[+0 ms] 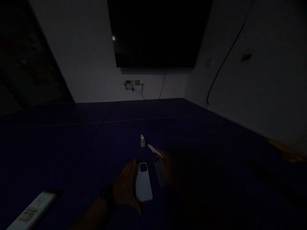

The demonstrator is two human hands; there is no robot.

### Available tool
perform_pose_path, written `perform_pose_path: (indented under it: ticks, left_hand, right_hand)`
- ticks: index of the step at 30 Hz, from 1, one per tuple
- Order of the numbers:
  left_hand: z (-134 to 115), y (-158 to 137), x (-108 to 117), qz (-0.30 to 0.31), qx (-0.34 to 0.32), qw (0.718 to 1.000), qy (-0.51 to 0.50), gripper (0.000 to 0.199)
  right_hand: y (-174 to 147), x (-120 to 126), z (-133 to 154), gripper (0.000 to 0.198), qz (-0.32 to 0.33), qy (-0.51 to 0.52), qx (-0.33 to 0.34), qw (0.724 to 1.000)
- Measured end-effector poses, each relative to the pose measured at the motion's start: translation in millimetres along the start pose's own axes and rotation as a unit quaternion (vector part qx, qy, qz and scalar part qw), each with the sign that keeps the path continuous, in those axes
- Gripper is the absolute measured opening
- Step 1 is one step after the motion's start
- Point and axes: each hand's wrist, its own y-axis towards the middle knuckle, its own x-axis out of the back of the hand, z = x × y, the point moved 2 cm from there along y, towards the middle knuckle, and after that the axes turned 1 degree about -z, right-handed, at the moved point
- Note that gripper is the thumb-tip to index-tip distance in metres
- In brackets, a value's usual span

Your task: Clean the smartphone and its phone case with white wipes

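A dark watch (107, 194) circles the bare left arm (92, 211)

On the table (79, 143), the phone case (144, 185) lies near and central, the person's left hand (124, 185) along its left side; just right of the case lies the phone (159, 172), the right hand (169, 167) over its right side; a thin item (153, 149) in that hand sits at the phone's far end; farther off, left of that item, stands the bottle (143, 142); the box (33, 210) lies at the near left; beyond the table's far edge, sockets (134, 83) sit on the wall (88, 64), below the screen (158, 32).
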Motion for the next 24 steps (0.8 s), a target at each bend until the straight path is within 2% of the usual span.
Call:
perform_pose_path:
  ticks: [2, 4, 6, 9, 12, 18, 24]
  left_hand:
    - [0, -2, 0, -0.017, -0.019, 1.0, -0.006, 0.174]
    - [-1, -2, 0, -0.025, -0.029, 0.999, -0.004, 0.174]
    - [-1, -2, -1, -0.026, -0.028, 0.999, -0.005, 0.173]
    - [1, -1, -4, -0.021, -0.021, 1.0, -0.005, 0.174]
    - [3, -1, -6, -0.02, -0.012, 1.0, -0.009, 0.174]
    - [5, -1, -4, -0.016, -0.005, 1.0, -0.016, 0.17]
    - [4, 1, -2, -0.005, 0.001, 1.0, 0.008, 0.168]
  right_hand:
    - [-8, -14, 10, 0.047, 0.078, -0.094, 0.093, 0.988]
    - [-15, -28, 16, 0.052, 0.173, -0.177, 0.153, 0.957]
    - [-20, -37, 19, 0.053, 0.244, -0.23, 0.178, 0.925]
    - [-23, -45, 22, 0.052, 0.303, -0.266, 0.189, 0.895]
    - [-23, -47, 23, 0.056, 0.323, -0.276, 0.197, 0.884]
    - [-26, -53, 25, 0.058, 0.316, -0.28, 0.205, 0.883]
    - [-23, -48, 27, 0.054, 0.355, -0.229, 0.23, 0.877]
